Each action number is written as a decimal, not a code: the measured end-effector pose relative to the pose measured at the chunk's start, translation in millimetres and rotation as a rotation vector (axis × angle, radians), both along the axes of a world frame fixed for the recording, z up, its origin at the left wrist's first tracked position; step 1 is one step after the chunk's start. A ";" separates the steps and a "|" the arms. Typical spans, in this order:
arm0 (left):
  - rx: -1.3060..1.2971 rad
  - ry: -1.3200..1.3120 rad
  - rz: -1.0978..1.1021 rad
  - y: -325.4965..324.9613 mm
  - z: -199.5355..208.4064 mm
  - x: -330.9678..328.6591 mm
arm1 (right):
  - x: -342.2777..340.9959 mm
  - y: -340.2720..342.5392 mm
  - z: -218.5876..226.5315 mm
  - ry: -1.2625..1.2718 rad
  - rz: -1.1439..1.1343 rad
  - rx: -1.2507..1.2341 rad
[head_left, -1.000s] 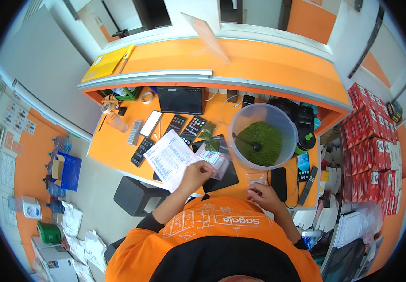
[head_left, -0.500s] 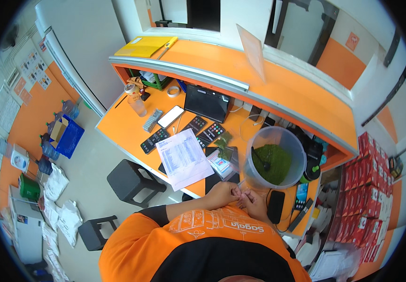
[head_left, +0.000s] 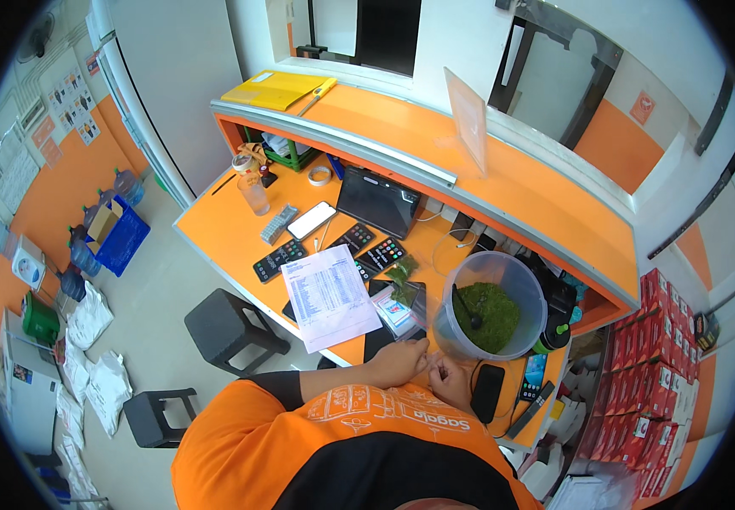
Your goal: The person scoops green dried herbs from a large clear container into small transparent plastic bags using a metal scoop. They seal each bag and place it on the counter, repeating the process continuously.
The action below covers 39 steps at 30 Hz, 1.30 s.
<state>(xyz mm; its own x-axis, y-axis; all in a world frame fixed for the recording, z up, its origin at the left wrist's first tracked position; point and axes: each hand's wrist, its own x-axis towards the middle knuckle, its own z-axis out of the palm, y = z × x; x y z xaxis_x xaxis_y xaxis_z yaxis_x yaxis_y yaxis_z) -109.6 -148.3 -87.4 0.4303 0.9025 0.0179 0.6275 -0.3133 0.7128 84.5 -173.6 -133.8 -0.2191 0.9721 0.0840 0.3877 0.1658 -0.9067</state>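
Note:
At the front edge of the orange desk (head_left: 206, 225), my left hand (head_left: 397, 364) and my right hand (head_left: 451, 380) are close together near my shirt. The fingers of both are bent and closed in a pinch. Something thin and clear seems to lie between them, too small to name. Just beyond my right hand stands a clear plastic tub (head_left: 439, 327) with loose green shreds (head_left: 496, 310) and a black-handled scoop (head_left: 467, 308) in it. Small clear bags of green shreds (head_left: 402, 270) lie left of the tub, above a pack of plastic bags (head_left: 397, 313).
A printed sheet (head_left: 329, 297) lies left of my hands, near several phones (head_left: 280, 260) and a black laptop (head_left: 377, 202). A black phone (head_left: 488, 389) is right of my right hand. Dark stools (head_left: 227, 327) stand left of the desk, stacked red boxes (head_left: 639, 374) at right.
My hands have drawn slightly apart, and the right hand's fingers are curled tighter. The whole view has shifted a little; the things on the desk keep their places.

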 end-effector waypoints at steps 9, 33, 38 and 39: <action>0.054 0.038 -0.126 2.5 2.3 1.8 | -15.7 8.0 -8.3 0.433 -0.174 -0.324; 0.145 -0.124 -0.065 11.3 7.0 1.7 | -7.4 9.8 85.8 -0.259 0.079 0.229; 0.151 -0.035 -0.009 11.1 7.1 3.2 | -7.4 9.8 84.1 -0.205 0.067 0.234; 0.186 -0.036 -0.050 11.7 3.5 4.5 | -8.4 11.5 80.4 -0.172 0.072 0.233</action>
